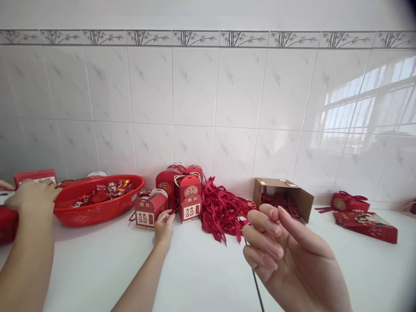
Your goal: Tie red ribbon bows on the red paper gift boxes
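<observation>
My left hand is on the counter with its fingers closed against the right side of a small red gift box. The box has a cream double-happiness panel and a rounded top; part of its right side is hidden by the fingers. Just to its right stand several similar red boxes with cord handles. My right hand is raised close to the camera, palm towards me. Its fingers are curled and the thumb tip is near the index finger, with nothing visible in them. Behind it lies a heap of dark red ribbons.
Another person's hand reaches beside a red plastic basket of wrapped sweets at the left. A cardboard box lies on its side, ribbons inside. Farther right are a ribbon-tied red box and flat red packets. A tiled wall stands behind.
</observation>
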`<state>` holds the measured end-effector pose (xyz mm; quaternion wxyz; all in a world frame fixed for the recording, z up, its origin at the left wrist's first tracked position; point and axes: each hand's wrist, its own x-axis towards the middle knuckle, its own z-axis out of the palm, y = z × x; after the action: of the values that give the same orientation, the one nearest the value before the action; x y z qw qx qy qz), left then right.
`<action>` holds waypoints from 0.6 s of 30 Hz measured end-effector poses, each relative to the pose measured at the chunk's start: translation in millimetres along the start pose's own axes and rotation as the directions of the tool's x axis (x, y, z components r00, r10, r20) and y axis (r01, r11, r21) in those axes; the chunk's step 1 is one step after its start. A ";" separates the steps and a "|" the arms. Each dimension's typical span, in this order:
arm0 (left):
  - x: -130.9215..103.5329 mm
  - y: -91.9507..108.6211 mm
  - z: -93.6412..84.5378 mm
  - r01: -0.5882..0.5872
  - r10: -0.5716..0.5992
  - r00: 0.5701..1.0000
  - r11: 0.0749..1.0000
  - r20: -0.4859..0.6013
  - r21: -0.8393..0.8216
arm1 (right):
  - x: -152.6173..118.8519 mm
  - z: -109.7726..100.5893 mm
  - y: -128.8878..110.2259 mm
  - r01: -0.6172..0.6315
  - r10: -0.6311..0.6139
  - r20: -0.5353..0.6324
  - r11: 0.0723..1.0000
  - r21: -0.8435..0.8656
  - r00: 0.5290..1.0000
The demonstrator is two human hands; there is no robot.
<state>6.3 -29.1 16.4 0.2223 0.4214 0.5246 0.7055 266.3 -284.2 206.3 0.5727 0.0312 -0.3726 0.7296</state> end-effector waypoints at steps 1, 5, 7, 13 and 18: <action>-0.6 2.6 -0.6 0.039 -0.038 0.999 0.998 0.012 -0.045 | 0.1 1.3 0.2 0.013 -0.013 -0.001 1.000 -0.027 1.000; -0.5 12.8 -0.4 0.195 -0.187 0.981 0.951 0.058 -0.240 | -0.2 5.1 -1.4 0.081 -0.087 -0.045 0.989 -0.125 0.995; 1.1 17.9 -0.1 0.272 -0.259 0.962 0.904 0.084 -0.329 | -1.0 4.4 -4.6 0.103 -0.113 -0.093 0.989 -0.109 0.989; 3.1 30.3 -7.0 0.430 -0.426 0.896 0.759 0.127 -0.489 | -5.7 -1.2 -22.5 0.294 -0.291 -0.121 0.956 0.004 0.949; -2.5 35.4 -6.8 0.494 -0.471 0.861 0.687 0.191 -0.533 | -10.8 0.5 -37.3 0.443 -0.442 -0.108 0.896 -0.018 0.890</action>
<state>6.6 -47.1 47.7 0.5241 0.1970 0.3795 0.7365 301.8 -290.8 220.5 0.7431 0.0773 -0.3209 0.5821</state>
